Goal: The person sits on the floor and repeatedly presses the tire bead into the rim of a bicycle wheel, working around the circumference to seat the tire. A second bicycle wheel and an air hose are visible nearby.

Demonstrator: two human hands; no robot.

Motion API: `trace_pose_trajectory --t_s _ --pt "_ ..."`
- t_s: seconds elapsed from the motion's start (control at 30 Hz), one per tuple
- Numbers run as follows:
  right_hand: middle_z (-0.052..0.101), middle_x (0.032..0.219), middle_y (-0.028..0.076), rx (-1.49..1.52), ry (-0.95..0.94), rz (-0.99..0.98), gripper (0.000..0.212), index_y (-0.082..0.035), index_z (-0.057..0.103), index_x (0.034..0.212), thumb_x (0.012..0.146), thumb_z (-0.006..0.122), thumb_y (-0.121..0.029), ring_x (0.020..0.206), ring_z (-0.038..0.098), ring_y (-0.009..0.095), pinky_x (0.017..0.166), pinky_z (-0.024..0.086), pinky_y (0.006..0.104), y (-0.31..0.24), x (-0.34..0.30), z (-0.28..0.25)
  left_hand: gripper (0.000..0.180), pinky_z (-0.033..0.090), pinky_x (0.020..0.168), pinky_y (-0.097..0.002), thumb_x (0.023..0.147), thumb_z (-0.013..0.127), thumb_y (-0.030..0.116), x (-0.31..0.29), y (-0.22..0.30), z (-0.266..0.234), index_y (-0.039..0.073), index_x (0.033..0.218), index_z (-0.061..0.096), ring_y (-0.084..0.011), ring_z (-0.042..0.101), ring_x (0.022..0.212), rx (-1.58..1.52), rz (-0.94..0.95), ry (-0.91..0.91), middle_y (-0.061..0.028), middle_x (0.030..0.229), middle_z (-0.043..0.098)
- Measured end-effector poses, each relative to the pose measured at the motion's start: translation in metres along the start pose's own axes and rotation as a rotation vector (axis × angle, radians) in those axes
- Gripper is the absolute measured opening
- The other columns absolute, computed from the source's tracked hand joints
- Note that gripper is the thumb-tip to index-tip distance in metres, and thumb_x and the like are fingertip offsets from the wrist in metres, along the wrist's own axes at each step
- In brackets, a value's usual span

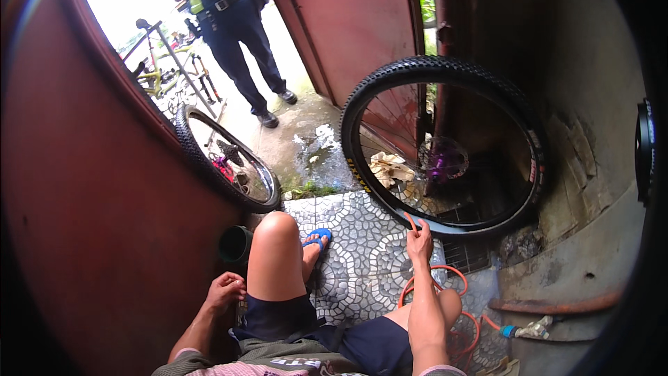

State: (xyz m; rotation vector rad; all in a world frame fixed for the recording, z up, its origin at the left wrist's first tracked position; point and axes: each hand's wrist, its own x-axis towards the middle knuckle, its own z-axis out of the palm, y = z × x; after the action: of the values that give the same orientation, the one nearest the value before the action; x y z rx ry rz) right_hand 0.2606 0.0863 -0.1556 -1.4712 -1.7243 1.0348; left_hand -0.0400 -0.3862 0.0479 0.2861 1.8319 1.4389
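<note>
My right hand [419, 241] is closed around the end of a thin orange hose [408, 220], which points at the lower part of a bicycle wheel [356, 160]. The wheel stands upright before me, with a knobby black tyre and a purple hub [440, 159]. A pale streak runs along its lower rim beside the hose end. My left hand [226, 288] hangs beside my left knee, fingers loosely curled, with nothing visible in it. Near that hand is a dark round container [235, 244], partly hidden by the knee.
A second bicycle wheel [182, 129] leans by the red panel [104, 188] at left. A person [240, 49] stands outside the doorway near parked bicycles [163, 76]. Orange hose coils [477, 331] and a blue connector [509, 331] lie at right. Patterned tiles [348, 237] cover the floor.
</note>
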Motion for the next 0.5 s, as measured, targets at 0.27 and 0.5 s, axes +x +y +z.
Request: trace_pose_trajectory --t_s 0.27,0.5 --pt "0.072 0.109 0.028 0.004 -0.04 0.077 0.05 -0.004 0.058 0.137 0.09 0.058 -0.021 0.103 0.069 0.046 0.088 0.053 0.0523 -0.001 0.02 0.024 0.032 0.06 0.077 -0.0404 0.085 0.085 0.031 -0.047 0.088 0.095 0.015 0.108 0.07 -0.0282 0.069 0.087 1.242 0.446 -0.026 -0.0081 0.103 0.063" --pt "0.073 0.106 0.027 -0.026 0.027 0.023 0.05 -0.005 0.056 0.137 0.09 0.057 -0.021 0.102 0.069 0.046 0.088 0.052 0.0533 -0.003 0.023 0.014 0.016 0.056 0.058 -0.0417 0.087 0.08 0.016 0.006 0.127 0.124 0.011 0.09 0.064 -0.0296 0.066 0.075 1.312 1.205 0.277 -0.0071 0.085 0.062"
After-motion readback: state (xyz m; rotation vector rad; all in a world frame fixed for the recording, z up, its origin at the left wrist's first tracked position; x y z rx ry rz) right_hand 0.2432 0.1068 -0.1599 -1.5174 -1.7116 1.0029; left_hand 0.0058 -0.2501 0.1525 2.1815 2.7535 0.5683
